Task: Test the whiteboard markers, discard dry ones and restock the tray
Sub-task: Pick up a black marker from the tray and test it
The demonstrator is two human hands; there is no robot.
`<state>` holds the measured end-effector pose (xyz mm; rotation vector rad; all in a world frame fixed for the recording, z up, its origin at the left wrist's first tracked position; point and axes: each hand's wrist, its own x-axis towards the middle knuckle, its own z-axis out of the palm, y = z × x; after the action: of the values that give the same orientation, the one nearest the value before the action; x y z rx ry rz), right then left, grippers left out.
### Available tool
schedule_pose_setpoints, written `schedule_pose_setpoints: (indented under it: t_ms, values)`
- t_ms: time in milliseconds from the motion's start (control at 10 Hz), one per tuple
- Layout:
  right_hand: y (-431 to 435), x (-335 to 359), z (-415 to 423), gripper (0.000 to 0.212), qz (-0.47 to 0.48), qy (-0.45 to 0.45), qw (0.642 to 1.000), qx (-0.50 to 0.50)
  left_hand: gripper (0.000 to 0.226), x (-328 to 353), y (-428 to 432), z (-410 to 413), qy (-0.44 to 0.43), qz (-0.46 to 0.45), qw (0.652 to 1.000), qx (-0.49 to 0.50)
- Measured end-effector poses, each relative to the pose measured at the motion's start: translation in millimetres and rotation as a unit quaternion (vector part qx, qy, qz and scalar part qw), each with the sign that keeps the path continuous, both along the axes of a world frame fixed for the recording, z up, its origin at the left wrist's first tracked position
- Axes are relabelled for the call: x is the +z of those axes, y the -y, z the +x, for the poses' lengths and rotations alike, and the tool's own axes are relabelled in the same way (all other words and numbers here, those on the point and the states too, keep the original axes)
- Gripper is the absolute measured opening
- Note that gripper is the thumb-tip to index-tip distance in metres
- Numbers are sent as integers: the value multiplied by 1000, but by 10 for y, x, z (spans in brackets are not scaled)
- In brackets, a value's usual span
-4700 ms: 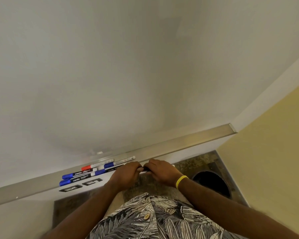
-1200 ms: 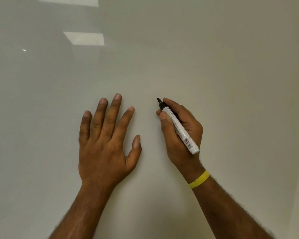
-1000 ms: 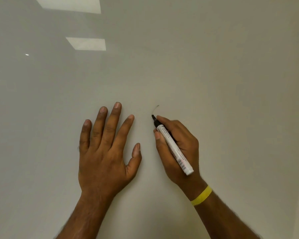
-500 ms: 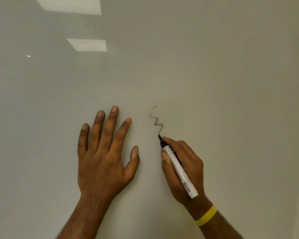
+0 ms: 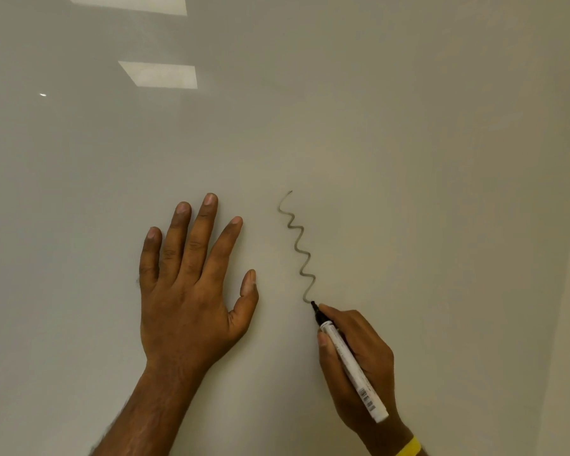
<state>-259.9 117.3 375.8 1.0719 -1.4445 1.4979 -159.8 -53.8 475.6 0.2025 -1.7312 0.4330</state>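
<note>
Two bare hands work against a glossy white whiteboard [image 5: 408, 159]. Left hand [image 5: 185, 291]: palm flat on the board, four fingers straight and slightly spread, thumb angled outward, holding nothing. Right hand [image 5: 372, 363]: fingers and thumb curled around a marker [image 5: 346, 361], gripping the barrel near its front end. Marker: slim cylindrical white barrel with print and a barcode near the rear end, black tapered nose, dark tip touching the board. The barrel slants from the tip down and to the right across the hand. Wavy line [image 5: 298, 248]: grey, thin and pale at its upper end, descending in rounded zigzags to the marker tip. A smooth yellow band [image 5: 408, 448] encircles the right wrist. Two rectangular light reflections [image 5: 160, 75] show on the upper left of the board
</note>
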Motion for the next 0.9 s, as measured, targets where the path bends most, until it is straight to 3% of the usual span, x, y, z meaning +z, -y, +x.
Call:
schedule_pose_setpoints:
  t_ms: [200, 300, 400, 600, 900]
  values:
    - [-98, -212, 97, 31, 68, 29, 997, 3, 61, -24, -2, -3, -4, 1, 1000, -3]
    - [-187, -59, 111, 25, 63, 18, 998, 19, 61, -31, 5, -3, -6, 0, 1000, -3]
    - [-302, 463, 61, 20, -9, -8, 1000, 19, 60, -38, -1, -9, -8, 0, 1000, -2]
    - [-138, 1260, -113, 19, -41, 9, 996, 78, 60, -44, 4, -5, -6, 3, 1000, -5]
    - [-2, 1367, -161, 18, -9, -18, 998, 56, 61, -68, 20, 2, -3, -2, 1000, -7]
